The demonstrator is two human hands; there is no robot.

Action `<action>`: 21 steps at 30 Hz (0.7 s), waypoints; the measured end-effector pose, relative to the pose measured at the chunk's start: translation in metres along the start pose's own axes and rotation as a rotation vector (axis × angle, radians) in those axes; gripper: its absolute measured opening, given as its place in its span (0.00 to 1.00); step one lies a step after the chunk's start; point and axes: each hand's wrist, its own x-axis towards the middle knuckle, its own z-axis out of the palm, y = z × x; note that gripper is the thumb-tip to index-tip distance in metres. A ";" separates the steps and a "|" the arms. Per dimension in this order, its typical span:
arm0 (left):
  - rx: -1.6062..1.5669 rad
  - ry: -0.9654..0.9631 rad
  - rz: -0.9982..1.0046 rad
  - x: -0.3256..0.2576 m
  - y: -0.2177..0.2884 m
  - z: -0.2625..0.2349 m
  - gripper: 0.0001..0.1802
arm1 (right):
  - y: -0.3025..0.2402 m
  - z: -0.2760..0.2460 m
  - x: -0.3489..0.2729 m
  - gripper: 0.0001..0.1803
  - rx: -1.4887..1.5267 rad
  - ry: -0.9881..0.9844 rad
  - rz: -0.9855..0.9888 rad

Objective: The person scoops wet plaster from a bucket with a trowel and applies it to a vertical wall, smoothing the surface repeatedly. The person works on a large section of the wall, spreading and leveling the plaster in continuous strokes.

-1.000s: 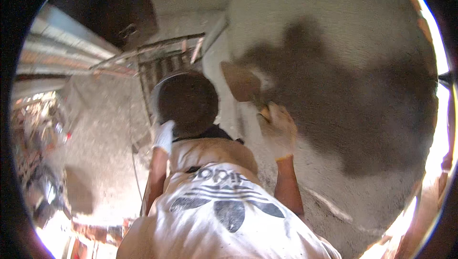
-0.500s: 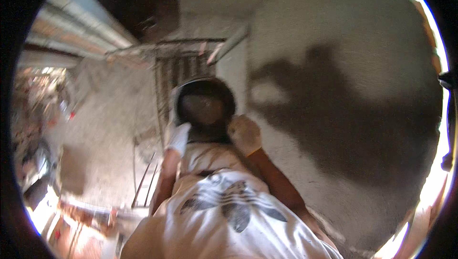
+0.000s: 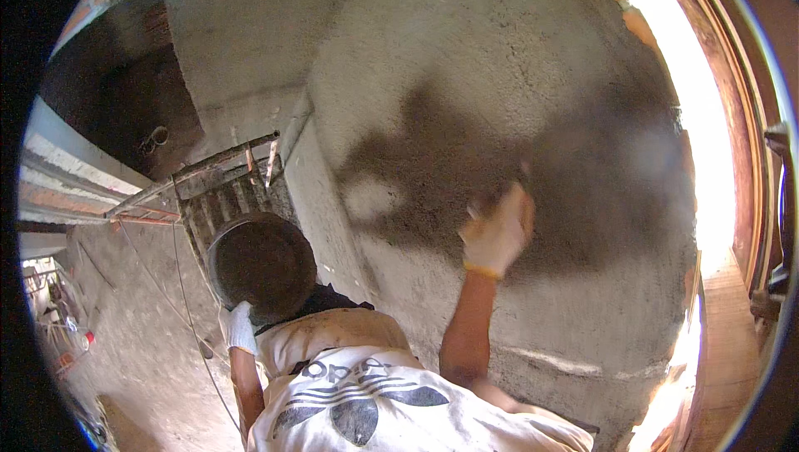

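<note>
"What has changed for us?"
"Right hand (image 3: 499,237): half a second ago beside the bucket (image 3: 291,304), now raised at the wall (image 3: 399,52), closed round a blurred tool (image 3: 481,205)."
"Our containers?"
"That bucket, before our waist; left hand (image 3: 240,329) pinching its rim; interior dark, contents unreadable."

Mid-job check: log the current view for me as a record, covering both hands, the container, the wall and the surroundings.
Left hand: white-gloved, holding the near rim of the bucket
Right hand: gloved, yellow cuff, raised before the wall; its grip is unclear against the shadow
Bucket: round, dark; contents too dark to tell
Wall: grey, rough, with a large shadow
Right edge: bright opening
</note>
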 end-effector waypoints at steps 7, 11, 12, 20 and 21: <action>0.062 0.060 0.139 -0.025 0.023 0.029 0.35 | 0.003 -0.031 -0.105 0.18 -0.081 -0.411 0.126; 0.314 0.052 0.165 -0.055 0.055 0.041 0.29 | 0.004 0.052 -0.150 0.12 -0.379 -0.813 -0.553; 0.332 0.093 0.128 -0.061 0.063 0.047 0.28 | 0.008 0.077 -0.162 0.11 -0.425 -0.871 -0.566; 0.249 0.055 0.264 -0.081 0.061 0.048 0.27 | 0.054 0.162 -0.232 0.11 -0.163 -1.032 -0.702; 0.272 0.097 0.147 -0.074 0.046 0.040 0.27 | 0.053 0.156 -0.231 0.12 -0.211 -1.066 -0.632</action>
